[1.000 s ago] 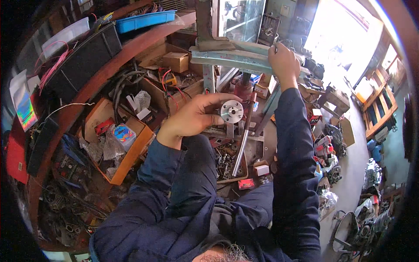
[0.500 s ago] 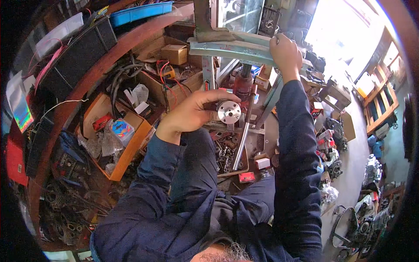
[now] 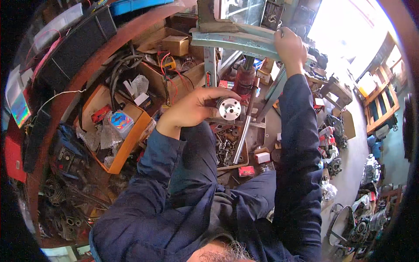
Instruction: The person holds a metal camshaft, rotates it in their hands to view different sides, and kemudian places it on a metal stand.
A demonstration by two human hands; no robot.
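In front of me my left hand (image 3: 185, 110) is closed around a round silver metal part (image 3: 229, 108). Its flat flanged face, with a centre hole and several small holes around it, is turned up toward me; its body is mostly hidden by my fingers. My right hand (image 3: 291, 47) reaches far forward, its fingers wrapped over the right end of a pale green steel beam (image 3: 238, 43). Beneath that beam stands a red bottle jack (image 3: 245, 81), just beyond the metal part. A long bar (image 3: 245, 129), dark above and shiny below, slants down beside the jack.
A tray (image 3: 241, 165) of small metal parts lies between my legs. To the left are an orange-sided box (image 3: 124, 150) with packaged goods and a cardboard box (image 3: 152, 72) with red wires. Various machine parts (image 3: 371, 172) crowd the right side.
The scene has shifted slightly in the picture, with the beam, jack and tray sitting a little higher. Both hands keep their holds, and the metal part's face is tilted slightly differently.
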